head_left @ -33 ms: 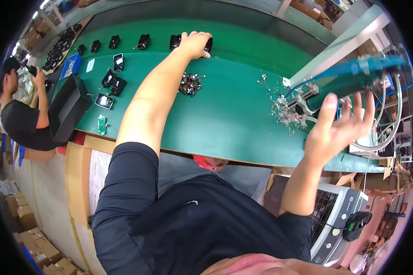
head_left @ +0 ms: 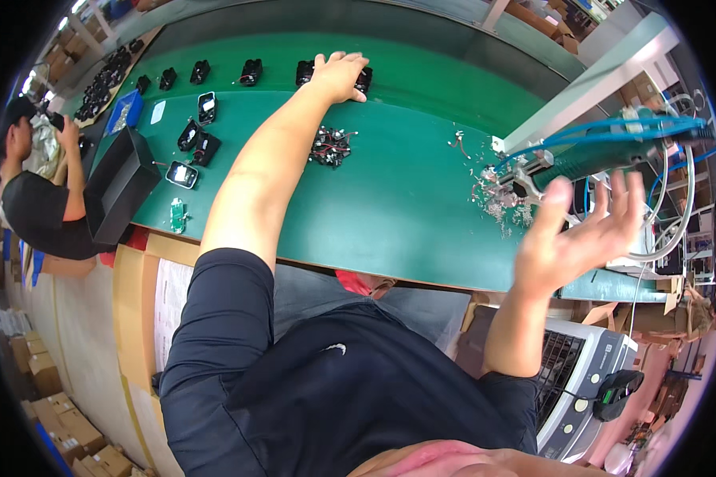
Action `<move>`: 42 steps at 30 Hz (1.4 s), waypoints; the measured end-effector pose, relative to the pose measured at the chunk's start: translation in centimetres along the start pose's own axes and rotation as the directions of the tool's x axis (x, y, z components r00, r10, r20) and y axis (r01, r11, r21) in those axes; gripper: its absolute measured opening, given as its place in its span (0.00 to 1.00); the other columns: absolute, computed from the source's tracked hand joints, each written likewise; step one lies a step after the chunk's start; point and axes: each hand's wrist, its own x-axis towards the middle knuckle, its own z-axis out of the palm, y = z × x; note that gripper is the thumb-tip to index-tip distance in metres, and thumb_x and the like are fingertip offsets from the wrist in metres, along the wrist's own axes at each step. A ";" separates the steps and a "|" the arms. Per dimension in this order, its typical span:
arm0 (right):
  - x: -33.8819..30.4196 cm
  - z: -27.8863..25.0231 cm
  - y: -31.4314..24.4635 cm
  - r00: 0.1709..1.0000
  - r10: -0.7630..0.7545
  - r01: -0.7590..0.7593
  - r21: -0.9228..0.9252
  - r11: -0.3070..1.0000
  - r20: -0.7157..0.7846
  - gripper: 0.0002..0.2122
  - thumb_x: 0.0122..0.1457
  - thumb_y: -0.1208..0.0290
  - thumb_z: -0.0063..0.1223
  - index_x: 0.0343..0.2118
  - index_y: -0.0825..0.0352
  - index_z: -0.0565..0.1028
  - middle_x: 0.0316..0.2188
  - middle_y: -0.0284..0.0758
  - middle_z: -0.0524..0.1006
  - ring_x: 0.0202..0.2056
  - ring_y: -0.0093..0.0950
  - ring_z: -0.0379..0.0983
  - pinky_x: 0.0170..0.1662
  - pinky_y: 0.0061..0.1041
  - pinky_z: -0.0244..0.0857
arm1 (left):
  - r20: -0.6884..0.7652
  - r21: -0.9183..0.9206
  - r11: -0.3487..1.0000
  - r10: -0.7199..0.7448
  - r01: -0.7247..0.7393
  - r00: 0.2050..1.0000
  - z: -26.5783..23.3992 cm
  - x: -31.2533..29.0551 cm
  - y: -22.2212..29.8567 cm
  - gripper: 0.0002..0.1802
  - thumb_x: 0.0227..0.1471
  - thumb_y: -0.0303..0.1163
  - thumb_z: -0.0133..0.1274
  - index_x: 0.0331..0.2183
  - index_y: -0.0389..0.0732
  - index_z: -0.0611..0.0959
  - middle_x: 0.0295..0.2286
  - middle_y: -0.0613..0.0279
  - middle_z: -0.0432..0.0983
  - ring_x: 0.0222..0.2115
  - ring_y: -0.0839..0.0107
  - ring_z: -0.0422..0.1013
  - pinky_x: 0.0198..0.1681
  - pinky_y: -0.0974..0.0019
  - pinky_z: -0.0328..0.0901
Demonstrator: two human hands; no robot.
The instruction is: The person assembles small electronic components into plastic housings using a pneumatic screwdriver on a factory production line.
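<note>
On the belt-like far strip of the bench, my left hand (head_left: 339,79) lies over black plastic housings. Its fingers and thumb close around one black housing (head_left: 364,80), mostly hidden beneath the hand. Another black housing (head_left: 304,73) shows just left of it. My right hand (head_left: 585,238) is raised at the right, fingers spread and slightly blurred, with nothing in it. Beyond it hangs a green power screwdriver (head_left: 585,159) with a metal front end, apart from the fingers. Small metal screws (head_left: 503,211) lie scattered below the tool's tip.
Wired parts (head_left: 332,147) are heaped mid-bench. More housings (head_left: 250,72) line the far strip; several sit left, near a green circuit board (head_left: 178,215). A black bin (head_left: 122,186) and blue tray (head_left: 124,111) stand left, beside another person (head_left: 40,179). A white post (head_left: 589,79) rises right.
My right hand has shifted slightly left and down, away from the screwdriver, which has swung a little. My left hand stays on the housing.
</note>
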 end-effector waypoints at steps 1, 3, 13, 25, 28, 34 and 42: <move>-1.2 0.0 -0.6 0.986 -0.073 0.062 0.078 0.995 0.150 0.28 0.57 0.74 0.64 0.59 0.72 0.65 0.50 0.44 0.74 0.49 0.39 0.74 0.55 0.38 0.66 | -0.066 -0.012 1.000 0.023 -0.023 0.998 -0.2 0.0 -0.4 0.53 0.43 0.47 0.73 0.67 0.52 0.66 0.69 0.62 0.57 0.69 0.55 0.51 0.67 0.33 0.47; -3.9 1.6 -3.3 0.869 -0.142 0.045 0.210 0.977 0.474 0.16 0.52 0.73 0.69 0.44 0.65 0.79 0.46 0.40 0.78 0.48 0.39 0.74 0.53 0.38 0.66 | -0.348 -0.139 0.978 0.099 -0.155 0.932 -1.6 -1.5 -1.4 0.42 0.50 0.47 0.68 0.63 0.47 0.72 0.64 0.59 0.66 0.65 0.56 0.60 0.66 0.42 0.52; -14.5 18.5 -5.5 0.620 -0.341 0.061 0.390 0.919 0.706 0.15 0.45 0.76 0.65 0.39 0.61 0.80 0.41 0.32 0.76 0.43 0.37 0.71 0.44 0.38 0.66 | -0.433 -0.595 0.790 -0.467 0.145 0.771 -2.4 -39.3 -8.3 0.12 0.55 0.24 0.60 0.43 0.35 0.85 0.42 0.55 0.80 0.48 0.61 0.75 0.54 0.61 0.66; -13.6 23.7 -6.4 0.478 -0.520 0.490 0.276 0.827 0.708 0.07 0.60 0.63 0.60 0.32 0.61 0.82 0.37 0.32 0.83 0.39 0.36 0.77 0.39 0.37 0.71 | -0.150 -0.239 0.297 -0.952 0.924 0.268 9.7 -78.4 -1.8 0.06 0.53 0.28 0.60 0.36 0.41 0.86 0.37 0.57 0.80 0.41 0.53 0.76 0.47 0.54 0.69; -14.3 24.7 -6.4 0.473 -0.350 0.108 0.341 0.934 0.808 0.10 0.64 0.61 0.61 0.38 0.61 0.85 0.40 0.33 0.85 0.39 0.32 0.78 0.45 0.31 0.72 | -0.104 -0.218 0.228 -0.972 0.949 0.209 8.8 -79.3 -0.9 0.08 0.52 0.30 0.61 0.37 0.44 0.86 0.39 0.60 0.80 0.44 0.55 0.75 0.49 0.53 0.67; -8.2 22.0 -3.9 0.389 0.160 -0.896 0.332 0.296 0.907 0.14 0.72 0.62 0.51 0.48 0.67 0.80 0.47 0.33 0.83 0.49 0.23 0.75 0.54 0.26 0.67 | 0.121 0.150 0.363 -0.930 0.920 0.347 9.2 -73.9 -0.9 0.30 0.49 0.47 0.67 0.52 0.48 0.80 0.47 0.59 0.78 0.52 0.56 0.70 0.54 0.48 0.62; -12.0 12.7 -4.9 0.473 0.149 -0.613 0.203 0.763 0.869 0.08 0.64 0.67 0.62 0.38 0.67 0.81 0.36 0.31 0.83 0.36 0.22 0.78 0.42 0.24 0.72 | 0.123 0.288 0.187 -0.980 0.939 0.158 10.7 -74.3 0.8 0.26 0.43 0.40 0.71 0.43 0.43 0.79 0.43 0.58 0.77 0.51 0.53 0.69 0.53 0.44 0.59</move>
